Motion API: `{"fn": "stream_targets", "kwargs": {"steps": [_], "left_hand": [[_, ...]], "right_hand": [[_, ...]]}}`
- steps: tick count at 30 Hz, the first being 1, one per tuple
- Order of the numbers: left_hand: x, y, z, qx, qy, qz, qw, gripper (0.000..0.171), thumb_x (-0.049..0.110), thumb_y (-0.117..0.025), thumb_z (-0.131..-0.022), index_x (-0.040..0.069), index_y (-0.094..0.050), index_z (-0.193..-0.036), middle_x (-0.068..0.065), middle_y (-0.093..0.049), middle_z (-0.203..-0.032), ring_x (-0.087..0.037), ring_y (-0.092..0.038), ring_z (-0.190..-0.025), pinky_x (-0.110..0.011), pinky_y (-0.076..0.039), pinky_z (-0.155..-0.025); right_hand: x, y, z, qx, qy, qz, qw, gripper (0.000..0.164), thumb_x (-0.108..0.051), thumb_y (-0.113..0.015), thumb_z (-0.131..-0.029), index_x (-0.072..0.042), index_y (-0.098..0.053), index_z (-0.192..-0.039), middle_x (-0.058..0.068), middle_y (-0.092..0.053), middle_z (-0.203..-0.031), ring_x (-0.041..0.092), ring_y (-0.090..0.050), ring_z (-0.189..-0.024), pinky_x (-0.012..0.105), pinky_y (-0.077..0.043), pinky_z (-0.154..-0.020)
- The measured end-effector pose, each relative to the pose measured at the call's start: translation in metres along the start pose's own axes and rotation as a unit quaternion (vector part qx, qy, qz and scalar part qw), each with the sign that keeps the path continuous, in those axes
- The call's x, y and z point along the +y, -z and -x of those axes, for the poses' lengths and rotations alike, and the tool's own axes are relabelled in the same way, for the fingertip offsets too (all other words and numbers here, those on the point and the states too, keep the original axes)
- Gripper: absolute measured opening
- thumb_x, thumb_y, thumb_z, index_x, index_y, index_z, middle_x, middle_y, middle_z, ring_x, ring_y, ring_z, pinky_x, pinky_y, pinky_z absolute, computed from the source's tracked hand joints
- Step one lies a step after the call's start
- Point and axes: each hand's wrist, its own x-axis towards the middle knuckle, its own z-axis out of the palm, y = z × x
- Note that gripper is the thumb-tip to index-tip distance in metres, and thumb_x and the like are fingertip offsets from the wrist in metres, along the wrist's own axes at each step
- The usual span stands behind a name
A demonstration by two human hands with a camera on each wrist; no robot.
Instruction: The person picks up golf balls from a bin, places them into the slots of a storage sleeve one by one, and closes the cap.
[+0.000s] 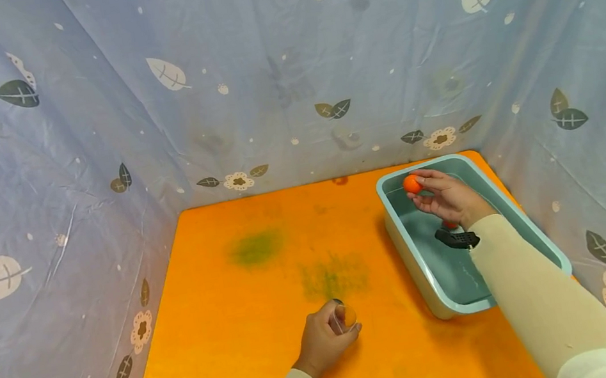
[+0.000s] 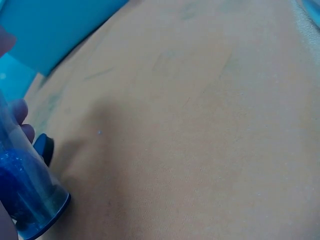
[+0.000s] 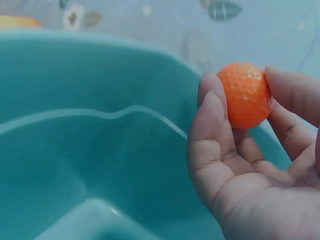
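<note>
"Orange counter (image 1: 229, 328) with green smudges. What's round it?"

"Blue curtain (image 1: 239, 62), printed with leaves and flowers, on the left, right and far sides. One thing blocks my look: the right sleeve (image 1: 532, 286) crosses the basin (image 1: 455, 277) and hides part of it."

"And in the basin?"

"I can see a red ball (image 1: 450, 224), partly hidden beside the right wrist's black band (image 1: 457, 239)."

"Your grips?"

"My right grip (image 1: 448, 197) pinches an orange ball (image 3: 245, 95) at its fingertips, over the basin's far end. My left grip (image 1: 322, 341) is wrapped round a clear cup (image 2: 52, 205) at the near side of the counter, left of the basin."

"Anything in the cup?"

"A round thing (image 1: 350, 315). My head view shows it yellow-orange, my left wrist view blue, so I can't tell its colour. Nor can I tell whether the cup touches the counter."
</note>
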Motion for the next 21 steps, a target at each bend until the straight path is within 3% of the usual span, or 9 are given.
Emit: {"fn": "stream_targets", "kwargs": {"steps": [7, 11, 17, 21], "left_hand": [[0.001, 0.000, -0.001, 0.001, -0.006, -0.011, 0.9999, 0.033, 0.027, -0.089, -0.095, 0.023, -0.056, -0.090, 0.015, -0.060, -0.071, -0.003, -0.054, -0.055, -0.025, -0.048, -0.053], [0.001, -0.001, 0.000, 0.000, -0.004, -0.012, 0.9999, 0.034, 0.028, -0.089, -0.095, 0.025, -0.055, -0.090, 0.015, -0.060, -0.071, -0.003, -0.054, -0.055, -0.025, -0.048, -0.053], [0.001, -0.002, -0.001, -0.001, -0.001, -0.015, 0.9999, 0.033, 0.026, -0.089, -0.095, 0.021, -0.057, -0.091, 0.015, -0.060, -0.071, -0.003, -0.054, -0.055, -0.025, -0.048, -0.054], [0.000, -0.002, -0.001, -0.001, 0.001, -0.015, 0.9999, 0.031, 0.026, -0.089, -0.095, 0.018, -0.059, -0.091, 0.014, -0.060, -0.071, -0.004, -0.054, -0.056, -0.025, -0.048, -0.055]], "right_hand": [[-0.005, -0.022, 0.011, -0.029, 0.023, 0.002, 0.999, 0.023, -0.002, -0.052, -0.115, -0.007, -0.070, -0.128, 0.015, -0.063, -0.128, 0.034, -0.074, -0.097, 0.035, -0.061, -0.086], [-0.003, -0.040, 0.018, -0.034, 0.023, 0.020, 0.999, 0.022, 0.000, -0.053, -0.114, -0.007, -0.069, -0.126, 0.017, -0.059, -0.131, 0.035, -0.075, -0.100, 0.035, -0.061, -0.089], [0.015, -0.062, 0.030, -0.087, 0.048, 0.093, 0.991, 0.026, 0.007, -0.052, -0.112, -0.005, -0.067, -0.129, 0.017, -0.065, -0.123, 0.033, -0.077, -0.100, 0.035, -0.061, -0.088], [0.031, -0.081, 0.042, -0.105, 0.048, 0.165, 0.979, 0.030, 0.006, -0.058, -0.110, -0.003, -0.062, -0.138, 0.016, -0.061, -0.131, 0.033, -0.076, -0.103, 0.038, -0.060, -0.093]]}}
